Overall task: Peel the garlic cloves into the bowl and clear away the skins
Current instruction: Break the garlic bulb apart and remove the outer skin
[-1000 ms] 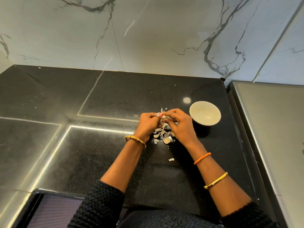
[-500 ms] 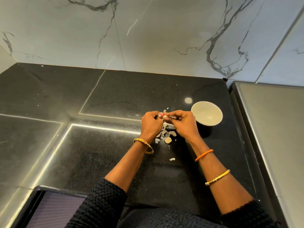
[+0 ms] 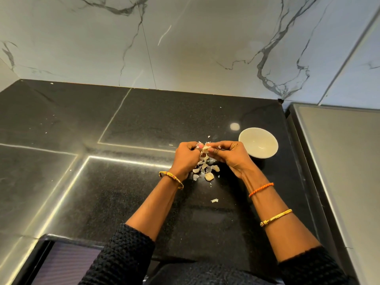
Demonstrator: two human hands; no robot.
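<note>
Marble wall (image 3: 185, 48) at the back, white with grey veins. Black speckled countertop (image 3: 144, 120) fills most of the view, with bright reflected lines across it. Grey steel surface (image 3: 339, 161) along the right edge. Two forearms come up from black knit sleeves (image 3: 127, 254). Left hand (image 3: 187, 156) and right hand (image 3: 230, 154) meet fingertip to fingertip above the counter, both with fingers curled tight, pinching one garlic clove (image 3: 205, 149) between them (skin partly loose on it, hanging down). Gold bangle (image 3: 171, 178) on the left wrist; orange thread band (image 3: 261, 189) and a gold bracelet (image 3: 276, 217) on the right forearm. White bowl (image 3: 258, 142) sits just right of the right hand, near but not touching; looks empty from here. Pile of skins (image 3: 205, 170) lies on the counter directly under the hands. One stray skin flake (image 3: 214, 200) lies nearer the person, apart from the pile.
</note>
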